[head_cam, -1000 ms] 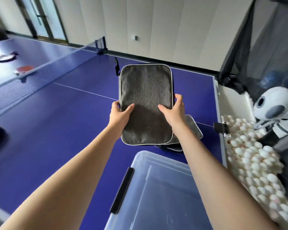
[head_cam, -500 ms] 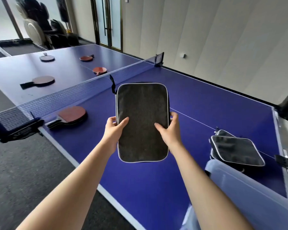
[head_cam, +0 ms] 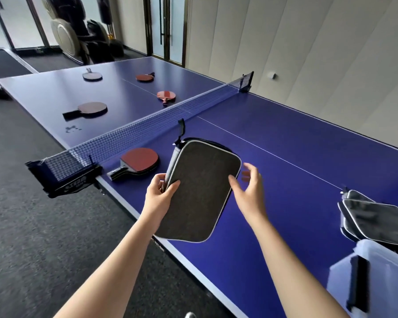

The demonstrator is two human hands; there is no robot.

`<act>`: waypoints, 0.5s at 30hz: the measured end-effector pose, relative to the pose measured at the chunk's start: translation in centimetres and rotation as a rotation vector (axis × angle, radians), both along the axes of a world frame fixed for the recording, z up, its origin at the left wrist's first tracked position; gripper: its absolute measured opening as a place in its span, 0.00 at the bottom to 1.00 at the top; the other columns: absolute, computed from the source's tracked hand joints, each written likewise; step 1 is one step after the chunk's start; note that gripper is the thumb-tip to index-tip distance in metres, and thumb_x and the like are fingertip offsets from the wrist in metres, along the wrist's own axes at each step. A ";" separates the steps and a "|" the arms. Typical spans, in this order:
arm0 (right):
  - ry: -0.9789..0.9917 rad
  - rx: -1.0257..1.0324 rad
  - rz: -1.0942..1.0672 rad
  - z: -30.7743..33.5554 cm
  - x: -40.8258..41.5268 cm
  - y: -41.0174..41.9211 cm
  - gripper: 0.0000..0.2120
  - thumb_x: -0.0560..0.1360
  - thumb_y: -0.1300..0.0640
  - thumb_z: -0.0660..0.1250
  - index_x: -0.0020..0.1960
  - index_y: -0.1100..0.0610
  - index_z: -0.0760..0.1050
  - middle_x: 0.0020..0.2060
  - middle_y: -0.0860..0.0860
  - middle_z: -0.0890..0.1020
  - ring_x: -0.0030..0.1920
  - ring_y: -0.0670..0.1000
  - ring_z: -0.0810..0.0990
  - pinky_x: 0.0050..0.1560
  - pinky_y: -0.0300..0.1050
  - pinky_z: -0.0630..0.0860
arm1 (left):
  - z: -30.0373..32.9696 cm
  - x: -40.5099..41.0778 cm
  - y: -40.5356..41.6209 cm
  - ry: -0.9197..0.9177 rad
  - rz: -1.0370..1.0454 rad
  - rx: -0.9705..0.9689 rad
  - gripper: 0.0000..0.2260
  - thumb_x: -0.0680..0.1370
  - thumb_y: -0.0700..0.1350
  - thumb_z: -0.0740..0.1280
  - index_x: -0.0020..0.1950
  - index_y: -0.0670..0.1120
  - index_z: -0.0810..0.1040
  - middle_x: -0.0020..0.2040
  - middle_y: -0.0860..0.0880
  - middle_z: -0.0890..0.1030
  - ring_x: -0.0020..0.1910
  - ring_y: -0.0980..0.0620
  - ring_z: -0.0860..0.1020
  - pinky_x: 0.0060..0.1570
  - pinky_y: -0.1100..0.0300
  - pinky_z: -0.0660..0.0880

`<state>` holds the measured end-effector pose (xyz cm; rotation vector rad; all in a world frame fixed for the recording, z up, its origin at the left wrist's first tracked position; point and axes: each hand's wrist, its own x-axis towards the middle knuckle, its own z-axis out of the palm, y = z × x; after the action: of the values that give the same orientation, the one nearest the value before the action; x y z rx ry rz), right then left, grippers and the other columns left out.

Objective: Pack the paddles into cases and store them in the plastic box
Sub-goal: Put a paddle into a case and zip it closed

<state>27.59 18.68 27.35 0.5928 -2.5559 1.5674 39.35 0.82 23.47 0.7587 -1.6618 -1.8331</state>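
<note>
Leaving the case (head_cam: 200,193), right hand (head_cam: 248,191) has opened.

The blue table (head_cam: 296,157) carries five paddles, stacked cases (head_cam: 375,219) and a plastic box (head_cam: 381,271).

The right hand (head_cam: 248,193) has let go of the grey rectangular fabric paddle case (head_cam: 201,191) and now hangs open beside it; the left hand (head_cam: 160,196) alone grips the case, now tilted.
</note>
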 end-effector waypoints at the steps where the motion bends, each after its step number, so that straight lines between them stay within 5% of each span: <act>1: 0.061 0.005 0.013 0.6 -0.6 -0.9 0.19 0.75 0.55 0.69 0.64 0.57 0.71 0.54 0.52 0.73 0.54 0.50 0.73 0.53 0.41 0.70 | -0.2 -0.3 -0.7 -0.014 -0.009 -0.031 0.05 0.76 0.42 0.70 0.49 0.48 0.76 0.42 0.48 0.82 0.40 0.52 0.78 0.43 0.55 0.75; 5: 0.202 0.051 0.110 3.2 -4.1 -4.8 0.10 0.75 0.57 0.69 0.56 0.57 0.79 0.48 0.52 0.74 0.52 0.55 0.76 0.56 0.49 0.74 | -0.8 -2.2 -3.6 -0.061 -0.070 -0.154 0.06 0.76 0.41 0.71 0.50 0.47 0.76 0.42 0.46 0.81 0.40 0.51 0.77 0.43 0.55 0.73; 10: 0.188 0.161 0.266 4.4 -9.1 -10.1 0.08 0.75 0.57 0.69 0.52 0.56 0.81 0.45 0.55 0.78 0.47 0.53 0.77 0.51 0.44 0.74 | -1.0 -6.7 -8.0 -0.157 -0.172 -0.341 0.08 0.74 0.43 0.73 0.48 0.51 0.75 0.42 0.46 0.80 0.39 0.52 0.76 0.41 0.54 0.75; 15: 0.065 0.235 0.329 4.4 -13.6 -12.8 0.09 0.74 0.57 0.69 0.54 0.54 0.81 0.47 0.54 0.76 0.48 0.51 0.77 0.49 0.39 0.72 | -0.6 -11.8 -11.4 -0.282 -0.250 -0.539 0.11 0.72 0.46 0.74 0.46 0.59 0.74 0.41 0.54 0.79 0.39 0.65 0.76 0.35 0.74 0.70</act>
<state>14.00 5.87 31.73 1.1194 -2.7191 1.3033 27.51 -10.62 22.89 0.6075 -2.3868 -1.3561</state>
